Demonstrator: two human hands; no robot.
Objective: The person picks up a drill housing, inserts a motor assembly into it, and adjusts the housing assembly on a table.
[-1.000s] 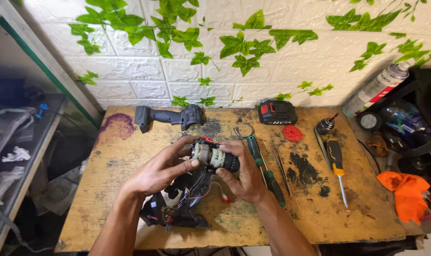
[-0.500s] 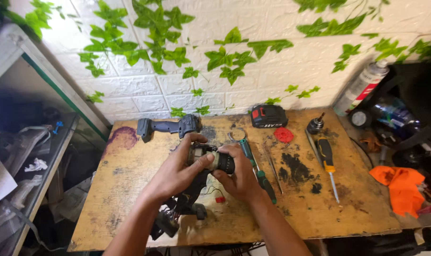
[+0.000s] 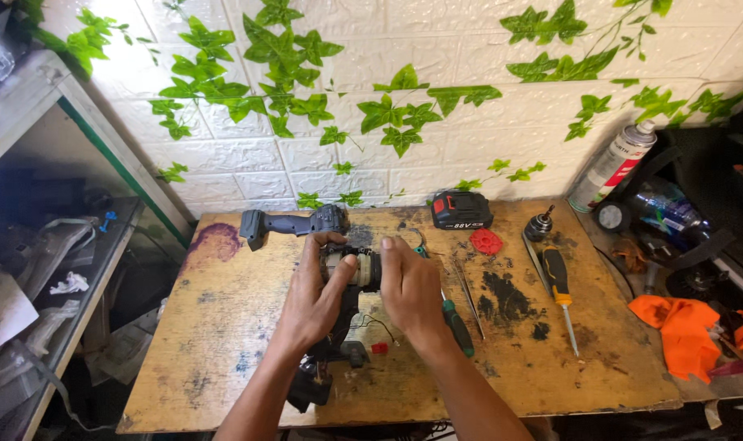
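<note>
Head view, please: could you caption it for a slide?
Both hands, left and right, grip a motor assembly above a stained wooden bench.

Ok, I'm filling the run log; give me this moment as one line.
left hand: gripping motor unit | right hand: gripping motor unit | below: opened drill body | bench: drill housing, battery pack

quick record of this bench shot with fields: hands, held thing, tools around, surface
left hand: left hand grips the motor unit
right hand: right hand grips its other side
held thing: opened drill body hanging below the motor unit
behind: grey drill housing, black battery pack
right of hands: green screwdriver, yellow screwdriver, red disc
surface: worn wooden table
</note>
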